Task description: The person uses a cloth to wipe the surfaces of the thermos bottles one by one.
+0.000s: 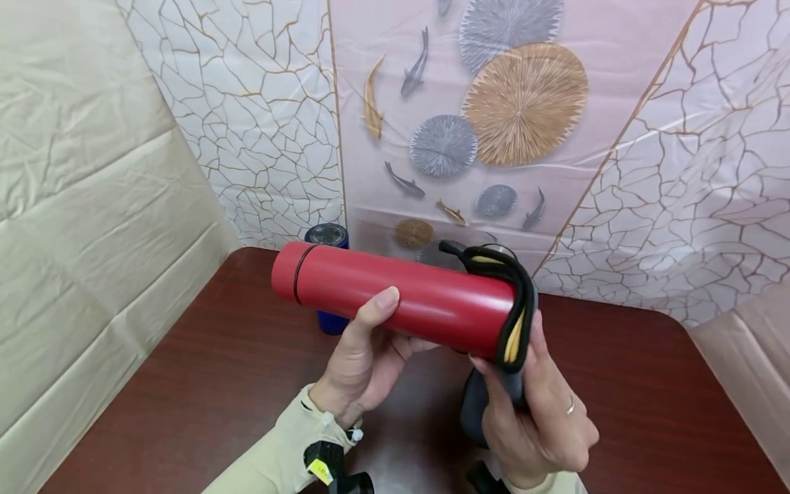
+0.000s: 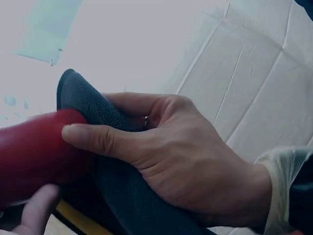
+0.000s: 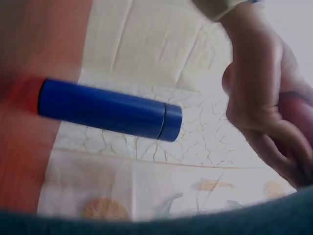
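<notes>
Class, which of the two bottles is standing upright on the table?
The blue bottle: it stands on the table, while the red bottle is tilted over, gripped in the left hand.

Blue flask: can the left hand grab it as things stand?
Probably not: the left hand holds the red flask, which partly hides the blue flask in the head view.

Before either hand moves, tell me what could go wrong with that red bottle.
The red bottle, tilted in midair, might slip from the left hand onto the table.

The grey cloth, held at its end by the right hand, could slide off.

A careless swing may topple the blue bottle standing behind.
</notes>
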Demonstrator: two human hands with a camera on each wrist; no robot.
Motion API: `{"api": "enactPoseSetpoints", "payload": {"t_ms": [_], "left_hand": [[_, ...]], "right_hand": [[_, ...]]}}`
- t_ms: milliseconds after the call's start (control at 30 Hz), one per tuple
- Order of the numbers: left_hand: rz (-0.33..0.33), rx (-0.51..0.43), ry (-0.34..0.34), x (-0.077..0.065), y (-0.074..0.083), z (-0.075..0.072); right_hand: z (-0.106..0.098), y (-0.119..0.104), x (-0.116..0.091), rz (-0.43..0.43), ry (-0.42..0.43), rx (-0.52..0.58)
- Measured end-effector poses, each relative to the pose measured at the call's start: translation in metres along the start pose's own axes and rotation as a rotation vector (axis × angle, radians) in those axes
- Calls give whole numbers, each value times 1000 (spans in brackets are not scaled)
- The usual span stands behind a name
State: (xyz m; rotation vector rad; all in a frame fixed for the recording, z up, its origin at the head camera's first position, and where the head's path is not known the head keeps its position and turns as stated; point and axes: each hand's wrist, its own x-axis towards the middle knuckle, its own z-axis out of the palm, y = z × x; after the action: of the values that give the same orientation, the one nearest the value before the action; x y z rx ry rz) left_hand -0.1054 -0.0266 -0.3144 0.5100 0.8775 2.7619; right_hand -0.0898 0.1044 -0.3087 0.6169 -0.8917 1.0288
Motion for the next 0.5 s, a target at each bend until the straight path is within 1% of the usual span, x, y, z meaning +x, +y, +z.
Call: {"api": "enactPoseSetpoints", "payload": {"t_ms": [67,100,133,167,267,333,433,500], "left_hand": [[-5,-13,1,-2,2,0],[-7,-17,-1,-3,3,1],[-5,-19,-3,-4,4,1],[2,-25,-6,-4,5,0],[22,-39,-22,-5,7,-1],[29,-54,-44,-5,8,-3],[35,-74,-61,-5,7,-4],[58,-70,-56,-5,6,-5]], "right_hand": [[4,1,1,-117,29,-6],[5,1,1,-162,35,-15],[5,2,1,-197,28,-19],[4,3,2,-214,6,-24],[2,3,2,-198,-105,-67],[-2,2,3,-172,-188,-111],[-8,-2,3,-89,-283,-151],[-13,-4,2,-23,-324,-181]]}}
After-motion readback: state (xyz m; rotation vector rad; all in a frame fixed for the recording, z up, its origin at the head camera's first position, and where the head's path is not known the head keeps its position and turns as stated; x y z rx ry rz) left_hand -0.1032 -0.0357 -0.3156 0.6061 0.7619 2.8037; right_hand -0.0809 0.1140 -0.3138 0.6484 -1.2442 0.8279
